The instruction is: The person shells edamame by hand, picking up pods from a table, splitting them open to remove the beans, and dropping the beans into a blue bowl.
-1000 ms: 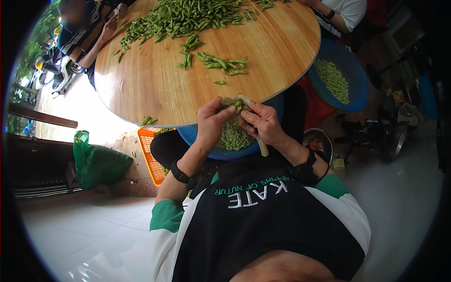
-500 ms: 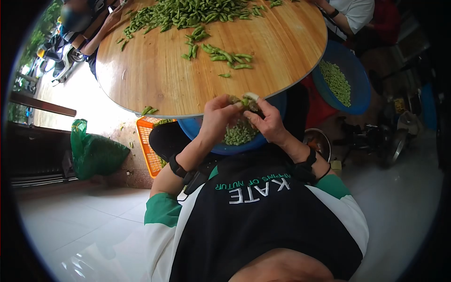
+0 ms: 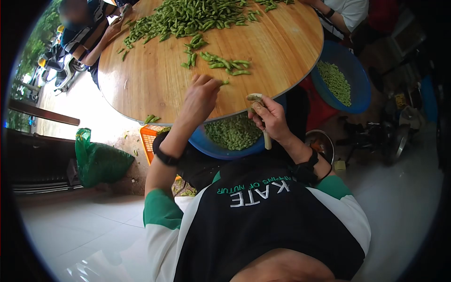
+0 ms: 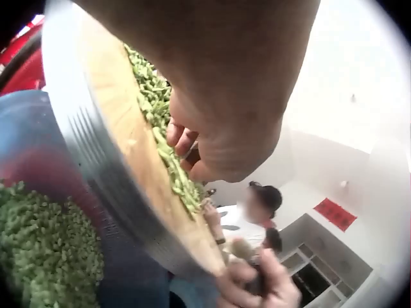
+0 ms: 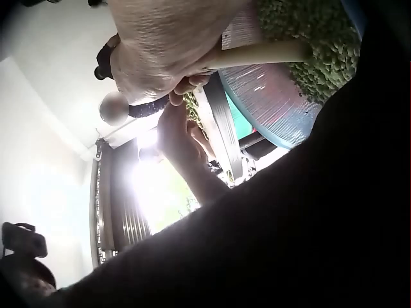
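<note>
My left hand (image 3: 200,96) reaches over the round wooden table (image 3: 155,89), its fingertips right at a lone green soybean pod (image 3: 226,82). In the left wrist view its fingers (image 4: 185,139) bend loosely down, the thumb apart from them. My right hand (image 3: 272,118) holds a pale stick-like tool (image 3: 268,141) by the table's near edge. The tool's rounded end (image 5: 276,54) sticks out below the fist in the right wrist view, and a pale curved piece (image 3: 254,97) shows at the fingertips. Under the hands a blue basin (image 3: 206,148) holds shelled green beans (image 3: 233,132).
A large heap of pods (image 3: 188,19) covers the table's far side, with a small cluster (image 3: 225,62) nearer. Another blue basin (image 3: 359,89) of beans stands right. An orange crate (image 3: 148,138) and green bag (image 3: 101,162) are on the left. Two people sit across the table.
My hands were together over the basin, working on a pod. My left hand has since moved forward and left onto the table; my right hand stays near the edge with the tool.
</note>
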Tool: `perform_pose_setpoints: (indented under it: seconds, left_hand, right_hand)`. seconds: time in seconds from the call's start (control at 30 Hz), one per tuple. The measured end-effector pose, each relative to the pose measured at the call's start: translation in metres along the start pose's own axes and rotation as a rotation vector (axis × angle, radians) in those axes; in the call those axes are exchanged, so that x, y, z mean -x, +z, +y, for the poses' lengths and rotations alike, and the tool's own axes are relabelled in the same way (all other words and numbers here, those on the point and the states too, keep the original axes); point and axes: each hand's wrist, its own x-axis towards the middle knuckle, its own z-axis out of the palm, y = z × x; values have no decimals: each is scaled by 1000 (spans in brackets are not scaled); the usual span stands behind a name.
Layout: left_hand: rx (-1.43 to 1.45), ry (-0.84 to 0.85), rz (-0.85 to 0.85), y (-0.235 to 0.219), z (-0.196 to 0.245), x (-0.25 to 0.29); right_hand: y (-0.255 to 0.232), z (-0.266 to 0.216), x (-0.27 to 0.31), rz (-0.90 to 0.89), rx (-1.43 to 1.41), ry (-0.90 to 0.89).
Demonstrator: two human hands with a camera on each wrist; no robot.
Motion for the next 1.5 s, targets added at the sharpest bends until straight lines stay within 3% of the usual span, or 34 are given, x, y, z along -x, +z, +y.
perform_pose_setpoints:
  seconds: [0.07, 0.13, 0.23, 0.3, 0.37, 0.43, 0.47, 0.57, 0.67, 0.8, 0.87, 0.97, 1.2, 1.3, 1.37, 1.5]
  left_hand:
    - [-77, -30, 1, 33, -19, -10]
    - [-157, -63, -6, 43, -17, -15]
    - [-57, -162, -1, 43, -10, -17]
    - [249, -314, 10, 43, 5, -7]
    - [302, -301, 44, 40, 22, 3]
    - [875, -695, -106, 28, 41, 4]
    - [1006, -701, -62, 31, 45, 9]
    - [1082, -818, 16, 33, 43, 16]
    - [1102, -692, -94, 32, 34, 24]
    - [1199, -753, -12, 34, 43, 26]
    - [1162, -803, 55, 37, 44, 27]
    - [1225, -833, 21, 32, 49, 29]
    - [1152, -828, 8, 33, 50, 37]
    - [1177, -836, 69, 41, 54, 43]
    - [1135, -764, 229, 45, 63, 42]
    - [1173, -752, 305, 51, 67, 45]
  right_hand:
    - [-1, -3, 2, -8, 15, -5]
    - [-7, -1, 4, -11, 13, -1]
    - [-6, 1, 3, -12, -7, 2]
    - [-4, 1, 1, 5, -20, 0]
    - [2, -1, -2, 7, -90, 66]
    - [3, 5, -3, -5, -51, 24]
    - [4, 6, -3, -23, -49, 5]
    - [6, 3, 0, -33, -45, -23]
    - [3, 5, -1, -69, 78, 20]
    - [13, 4, 5, -164, 39, 31]
    - [15, 9, 3, -149, 193, -152]
    - [15, 10, 3, -163, 241, -189]
    - [11, 1, 5, -222, 144, 21]
    - [18, 6, 8, -168, 173, -28]
    - [22, 13, 8, -63, 163, -140]
    - [25, 13, 8, -11, 221, -188]
